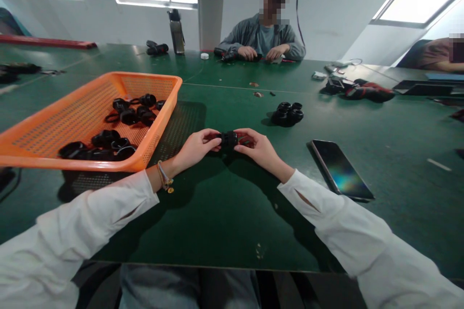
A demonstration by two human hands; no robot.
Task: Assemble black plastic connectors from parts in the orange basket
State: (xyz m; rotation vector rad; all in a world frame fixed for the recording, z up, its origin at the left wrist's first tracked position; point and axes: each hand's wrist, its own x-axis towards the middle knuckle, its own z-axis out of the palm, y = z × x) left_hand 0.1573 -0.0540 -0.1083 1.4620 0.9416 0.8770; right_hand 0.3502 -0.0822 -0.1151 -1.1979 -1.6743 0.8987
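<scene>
A small black ribbed part (228, 140) is held between both hands, low over the green table (217, 231) near the middle of the view. My left hand (200, 147) pinches its left end with thumb and fingers. At its right end, the fingers of my right hand (256, 147) are closed on it. Beyond my right hand stands a small cluster of black round parts (287, 114). An orange perforated basket (108, 165) at the left holds several black parts (136, 111) in two loose groups.
A phone (340, 169) lies right of my right hand. Across the table a person (266, 41) works with both hands. A bottle (176, 32) stands at the far edge, and red and black items (366, 91) lie at the back right. Another person's arm shows far right.
</scene>
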